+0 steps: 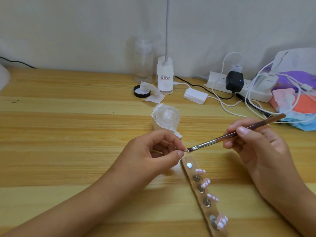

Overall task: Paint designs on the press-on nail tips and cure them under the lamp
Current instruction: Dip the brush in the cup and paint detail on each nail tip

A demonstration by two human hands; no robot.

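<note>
In the head view I see a clear jar (pixel 166 117) wrapped in tissue (pixel 159 124), contents unclear, and a clear bottle (pixel 143 64) by the white wall (pixel 68 31). Wood counter (pixel 68 134). The left hand (pixel 150 151) pinches a pale tip (pixel 186 151) in its fingers (pixel 179 153). The right hand (pixel 259 142) grips the brush (pixel 239 132), bristles touching the tip. Four pink, white-dotted painted tips (pixel 206 183) stand on the strip (pixel 186 159).

Wooden table (pixel 68 117): nail holder strip (pixel 207 212) near right, tissue-wrapped glass jar (pixel 166 118) centre; black lid (pixel 142 92), clear bottle (pixel 143 62), lamp base (pixel 165 76) far centre; pad stack (pixel 195 95), power strip (pixel 220 82) far right.
</note>
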